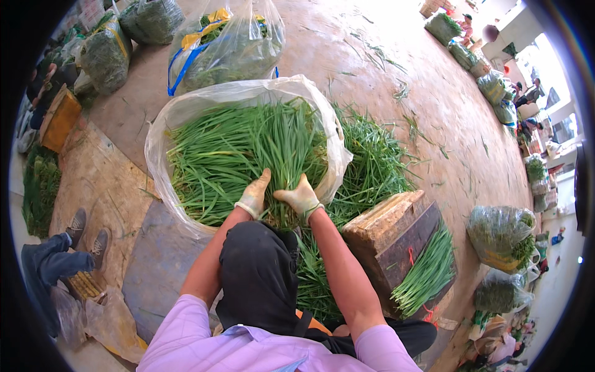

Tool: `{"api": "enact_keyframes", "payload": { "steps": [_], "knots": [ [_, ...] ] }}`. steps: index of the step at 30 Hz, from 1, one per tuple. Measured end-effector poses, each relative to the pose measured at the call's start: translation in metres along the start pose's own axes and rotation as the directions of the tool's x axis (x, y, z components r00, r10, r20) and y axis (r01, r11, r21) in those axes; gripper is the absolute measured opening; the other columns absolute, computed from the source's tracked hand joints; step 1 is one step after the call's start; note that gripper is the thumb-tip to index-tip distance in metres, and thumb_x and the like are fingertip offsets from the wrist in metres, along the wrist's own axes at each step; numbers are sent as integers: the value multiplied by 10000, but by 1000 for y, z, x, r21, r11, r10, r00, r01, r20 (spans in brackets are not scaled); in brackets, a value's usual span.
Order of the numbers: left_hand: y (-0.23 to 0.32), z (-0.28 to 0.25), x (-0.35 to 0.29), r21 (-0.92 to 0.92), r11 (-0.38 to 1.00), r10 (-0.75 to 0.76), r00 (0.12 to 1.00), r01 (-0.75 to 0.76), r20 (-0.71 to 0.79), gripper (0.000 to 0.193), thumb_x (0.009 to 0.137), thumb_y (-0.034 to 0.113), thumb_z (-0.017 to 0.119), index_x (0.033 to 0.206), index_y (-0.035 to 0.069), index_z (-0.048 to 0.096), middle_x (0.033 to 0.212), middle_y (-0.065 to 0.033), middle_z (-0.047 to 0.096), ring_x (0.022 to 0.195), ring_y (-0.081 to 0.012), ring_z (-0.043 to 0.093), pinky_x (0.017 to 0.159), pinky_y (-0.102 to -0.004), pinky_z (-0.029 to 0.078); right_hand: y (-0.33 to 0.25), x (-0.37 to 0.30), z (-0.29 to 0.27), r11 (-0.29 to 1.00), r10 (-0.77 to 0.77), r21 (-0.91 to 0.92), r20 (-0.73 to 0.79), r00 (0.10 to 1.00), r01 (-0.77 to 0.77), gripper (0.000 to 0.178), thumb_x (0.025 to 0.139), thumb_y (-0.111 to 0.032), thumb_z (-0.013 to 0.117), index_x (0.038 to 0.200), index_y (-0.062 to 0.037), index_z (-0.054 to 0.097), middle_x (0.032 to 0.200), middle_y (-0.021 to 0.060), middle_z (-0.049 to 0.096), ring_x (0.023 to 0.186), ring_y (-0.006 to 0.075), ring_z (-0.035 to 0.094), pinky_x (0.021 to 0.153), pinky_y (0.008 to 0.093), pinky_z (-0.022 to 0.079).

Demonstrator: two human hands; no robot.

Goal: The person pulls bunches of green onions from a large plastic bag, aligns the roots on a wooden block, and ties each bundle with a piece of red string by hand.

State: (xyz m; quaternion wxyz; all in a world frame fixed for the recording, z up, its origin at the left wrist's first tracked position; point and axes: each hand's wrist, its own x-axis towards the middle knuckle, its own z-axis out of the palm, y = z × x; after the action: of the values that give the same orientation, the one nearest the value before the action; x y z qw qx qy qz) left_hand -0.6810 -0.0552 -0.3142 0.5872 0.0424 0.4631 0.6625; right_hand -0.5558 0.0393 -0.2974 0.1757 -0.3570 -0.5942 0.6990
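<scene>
Both of my hands wear pale, thin gloves and sit at the near side of an open clear plastic bag (248,93). The bag lies spread wide, with long green chives (207,155) layered inside it. Between my hands is a bunch of chives (282,146), its leaf tips pointing away from me and its stem ends toward my knee. My left hand (255,196) grips the bunch from the left, thumb uppermost. From the right, my right hand (300,198) clasps the same bunch. Most of the fingers are hidden under the stems.
Loose chives (372,155) are heaped right of the bag. A worn wooden block (384,226) stands nearby, with a bundle of chives (427,266) on its dark board. Beyond the bag is a filled plastic sack (232,56). A person's shoes (99,248) are at left. Packed bags (502,239) line the right.
</scene>
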Motion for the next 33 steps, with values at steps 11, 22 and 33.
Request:
{"api": "enact_keyframes", "payload": {
  "steps": [11,22,33],
  "knots": [
    [-20,0,24,-70,997,-20,991,11,-131,284,862,127,728,1111,1,677,1003,-115,717,835,-254,694,782,-414,575,2,-34,11,908,-57,-401,177,983,125,1112,658,-264,883,1464,77,197,1307,240,551,1213,286,582,1039,364,469],
    [-9,2,7,-437,899,163,953,-37,254,575,897,313,760,1352,47,531,1305,-145,611,1192,-262,591,983,-439,513,3,-22,-12,974,-158,-151,92,983,170,1013,650,-136,912,1441,34,304,1271,144,605,1146,216,601,1021,345,480],
    [-17,-2,2,-152,986,-110,964,74,-242,485,912,246,741,1293,11,556,1196,-154,657,1065,-348,638,893,-522,536,6,-1,-27,993,110,17,185,977,-115,674,768,-123,846,1318,9,480,1136,103,662,995,184,652,885,329,544]
  ]
}}
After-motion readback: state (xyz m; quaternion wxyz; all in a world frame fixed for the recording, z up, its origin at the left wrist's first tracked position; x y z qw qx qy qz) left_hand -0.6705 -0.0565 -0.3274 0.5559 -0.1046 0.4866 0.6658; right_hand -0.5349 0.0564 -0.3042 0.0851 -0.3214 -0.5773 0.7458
